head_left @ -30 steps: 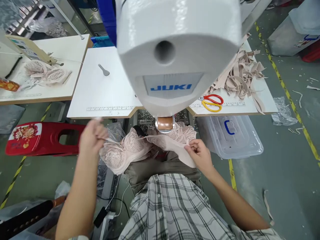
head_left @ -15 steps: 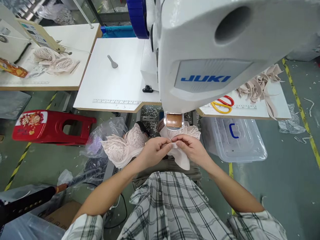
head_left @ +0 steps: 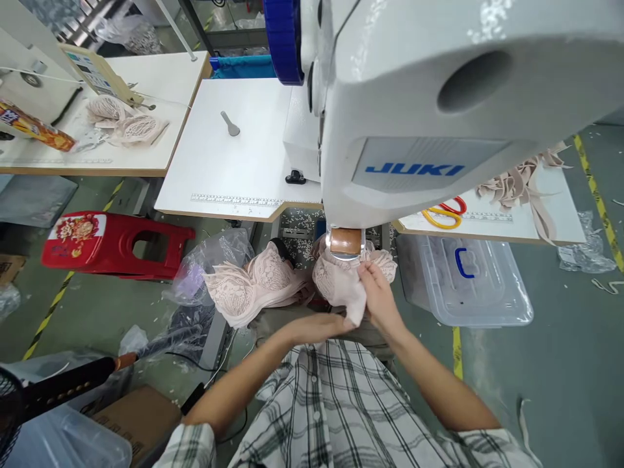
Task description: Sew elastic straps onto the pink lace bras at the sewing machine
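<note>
A pale pink lace bra [head_left: 336,279] lies under the head of the white JUKI sewing machine [head_left: 414,166], partly hidden by the brown-and-metal part at its lower end. My right hand [head_left: 381,298] pinches the bra's edge on the right, just below that part. Lower down, my left hand [head_left: 322,327] reaches across from the left and holds the hanging end of the same bra at its fingertips; part of these fingers is behind the cloth. More lace bra cups [head_left: 241,289] rest to the left, by my lap.
Scissors with red and yellow handles [head_left: 442,216] and beige fabric strips [head_left: 519,185] lie on the right tabletop. A lidded clear box [head_left: 468,279] stands below. On the left are a red stool [head_left: 117,244], a small grey tool [head_left: 231,125] and plastic bags [head_left: 214,260].
My hands were together, pinching the cloth under the machine head. Now my left hand is lower, at the cloth's end, and my right hand grips its right edge. The view has shifted slightly.
</note>
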A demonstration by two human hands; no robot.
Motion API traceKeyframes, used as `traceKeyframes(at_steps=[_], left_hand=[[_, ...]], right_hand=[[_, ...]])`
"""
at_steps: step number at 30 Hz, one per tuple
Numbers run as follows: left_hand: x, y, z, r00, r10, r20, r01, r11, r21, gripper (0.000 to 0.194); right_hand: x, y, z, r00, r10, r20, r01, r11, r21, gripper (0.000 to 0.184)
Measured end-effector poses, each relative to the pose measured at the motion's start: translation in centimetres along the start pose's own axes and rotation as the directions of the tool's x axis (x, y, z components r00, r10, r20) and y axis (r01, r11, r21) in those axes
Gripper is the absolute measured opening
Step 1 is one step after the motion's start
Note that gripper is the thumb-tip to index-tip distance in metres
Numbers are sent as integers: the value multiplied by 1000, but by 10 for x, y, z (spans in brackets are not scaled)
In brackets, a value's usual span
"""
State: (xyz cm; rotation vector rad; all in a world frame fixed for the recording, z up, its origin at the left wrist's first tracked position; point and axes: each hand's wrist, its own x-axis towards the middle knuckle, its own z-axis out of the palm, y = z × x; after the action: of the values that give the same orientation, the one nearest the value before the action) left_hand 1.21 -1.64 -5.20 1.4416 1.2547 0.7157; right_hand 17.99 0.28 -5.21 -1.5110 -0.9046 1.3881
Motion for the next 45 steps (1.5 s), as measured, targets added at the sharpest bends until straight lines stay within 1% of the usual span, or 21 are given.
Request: traceKeyframes(at_steps=[2, 4, 5, 6, 10, 12, 14, 16, 18, 20, 22, 23, 25, 28, 29, 30, 31, 33, 37, 41, 45], left_hand=[[-6, -6, 12, 996, -81, 42, 89, 956, -279, 52], [-9, -9, 21, 981, -181, 67, 187, 798, -573, 70], [-9, -10, 25, 971, -227, 68, 214, 713, -668, 76], [-10, -11, 29, 963, -266, 51, 221, 662, -716, 78], [-12, -4, 35, 909, -398, -124, 175, 634, -753, 61], [-13, 4, 29, 881, -417, -224, 147, 692, -707, 56], [-15, 13, 18, 901, -343, -264, 145, 814, -563, 49], [-16, 22, 4, 959, -221, -176, 145, 920, -365, 43], [-18, 30, -9, 991, -135, -19, 128, 968, -214, 41], [-19, 36, -18, 989, -111, 102, 123, 984, -125, 36], [-19, 41, -24, 979, -132, 153, 140, 989, -44, 32], [-18, 43, -26, 974, -149, 169, 153, 988, -10, 31], [-14, 45, -30, 964, -177, 199, 183, 983, -12, 29], [-9, 46, -35, 956, -235, 173, 272, 933, -236, 31], [-8, 46, -35, 952, -266, 149, 301, 896, -325, 37], [-7, 46, -36, 947, -294, 126, 320, 860, -397, 42], [-6, 47, -36, 943, -312, 113, 329, 833, -445, 44], [-6, 49, -34, 943, -318, 97, 323, 808, -492, 46], [-3, 50, -25, 952, -307, 2, 262, 809, -527, 44], [-1, 48, -16, 948, -294, -124, 178, 809, -560, 35], [-2, 46, -13, 948, -278, -157, 161, 840, -518, 34]], right_hand=[[-14, 6, 13, 996, -82, -31, 81, 996, -31, 29], [-26, 11, 25, 982, -189, -26, 186, 978, -97, 24], [-31, 13, 30, 971, -239, -15, 235, 964, -125, 21], [-33, 17, 35, 959, -284, -1, 281, 948, -151, 19], [-34, 31, 45, 917, -399, 23, 394, 893, -216, 15], [-32, 32, 39, 909, -413, 61, 415, 880, -233, 16], [-30, 26, 26, 871, -480, 107, 489, 822, -292, 17], [-27, 14, 9, 777, -609, 158, 618, 690, -377, 15], [-21, -1, -5, 662, -681, 312, 743, 542, -393, 19], [-16, -15, -15, 579, -607, 545, 813, 481, -328, 18], [-12, -25, -20, 542, -460, 703, 810, 507, -293, 9], [-11, -28, -21, 555, -397, 731, 788, 534, -308, 7], [-10, -30, -24, 643, -332, 690, 712, 592, -378, 5], [-12, -32, -29, 830, -357, 428, 547, 671, -501, 5], [-13, -33, -30, 861, -383, 335, 508, 685, -523, 6], [-14, -33, -30, 869, -412, 274, 493, 689, -531, 7], [-16, -34, -29, 863, -440, 250, 502, 685, -528, 9], [-21, -36, -23, 824, -492, 281, 563, 655, -503, 12], [-29, -36, -4, 752, -564, 342, 656, 589, -471, 18], [-28, -36, 8, 728, -619, 296, 673, 561, -482, 18], [-24, -35, 9, 709, -649, 276, 689, 556, -465, 16]])
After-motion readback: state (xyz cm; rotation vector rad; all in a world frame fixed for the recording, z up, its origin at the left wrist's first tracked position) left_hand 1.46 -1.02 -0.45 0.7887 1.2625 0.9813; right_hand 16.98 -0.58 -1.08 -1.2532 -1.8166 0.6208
